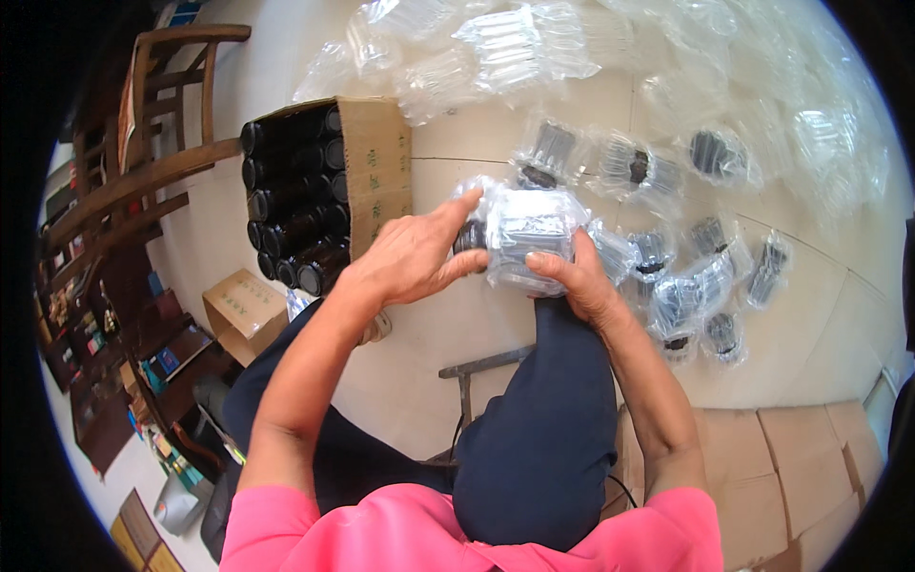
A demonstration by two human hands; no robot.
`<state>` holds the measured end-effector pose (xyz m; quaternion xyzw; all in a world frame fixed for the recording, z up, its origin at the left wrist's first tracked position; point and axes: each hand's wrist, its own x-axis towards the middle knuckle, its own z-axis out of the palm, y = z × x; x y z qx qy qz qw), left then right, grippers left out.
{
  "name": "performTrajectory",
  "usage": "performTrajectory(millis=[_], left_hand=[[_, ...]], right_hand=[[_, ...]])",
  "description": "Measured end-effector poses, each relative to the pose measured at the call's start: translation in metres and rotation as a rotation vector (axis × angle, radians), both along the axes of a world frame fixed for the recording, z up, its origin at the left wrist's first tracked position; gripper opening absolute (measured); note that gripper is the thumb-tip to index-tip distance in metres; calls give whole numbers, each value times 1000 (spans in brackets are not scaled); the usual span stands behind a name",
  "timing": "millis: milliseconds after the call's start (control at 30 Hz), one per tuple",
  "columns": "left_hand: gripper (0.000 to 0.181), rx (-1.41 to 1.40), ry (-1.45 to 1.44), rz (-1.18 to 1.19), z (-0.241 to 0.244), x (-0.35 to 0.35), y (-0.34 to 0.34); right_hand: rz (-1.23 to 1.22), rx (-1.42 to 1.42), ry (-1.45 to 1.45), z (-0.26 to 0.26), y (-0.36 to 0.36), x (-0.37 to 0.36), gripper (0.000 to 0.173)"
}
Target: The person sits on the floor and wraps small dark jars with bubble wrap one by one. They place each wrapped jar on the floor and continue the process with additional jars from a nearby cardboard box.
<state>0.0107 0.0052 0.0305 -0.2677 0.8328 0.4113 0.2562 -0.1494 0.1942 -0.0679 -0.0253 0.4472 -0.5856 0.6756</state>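
Note:
In front of my knees, a dark glass jar (468,239) lies sideways inside a clear inflated air-column sleeve (532,229). Its dark end sticks out at the sleeve's left side. My left hand (414,250) is around that end, thumb below and fingers above along the film. My right hand (582,279) grips the sleeve's right end, its thumb on top and its other fingers mostly hidden beneath. To the left, an open cardboard box (377,168) lies with its opening toward the left, packed with several rows of dark jars (293,200).
Several wrapped dark jars (690,297) are scattered on the tiled floor at right. Heaps of clear air-column sleeves (529,43) lie beyond. A small open carton (246,307), a wooden chair (171,164) and shelves are at left. Flat cardboard (743,472) lies at lower right.

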Motion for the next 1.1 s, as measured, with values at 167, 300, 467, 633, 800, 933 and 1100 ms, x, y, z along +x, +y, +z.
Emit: performTrajectory(millis=[167,300,467,633,800,933,1100], left_hand=[[77,-264,109,-300,11,-17,1],[70,-468,290,-70,-7,-38,24],[55,-393,805,54,-13,-51,42],[41,-275,549,554,-39,-34,33],[33,-617,436,570,-31,26,-9],[33,-987,210,696,-16,103,-56],[51,-1254,-235,769,-34,215,-125]], right_hand=[[-8,94,-4,7,5,-31,73],[-102,55,310,9,2,-49,90],[6,253,821,-6,22,-82,96],[154,472,628,-5,46,-162,84],[622,809,1669,13,32,-184,71],[89,445,1970,35,6,-152,53],[169,78,1703,29,-44,-90,39]])
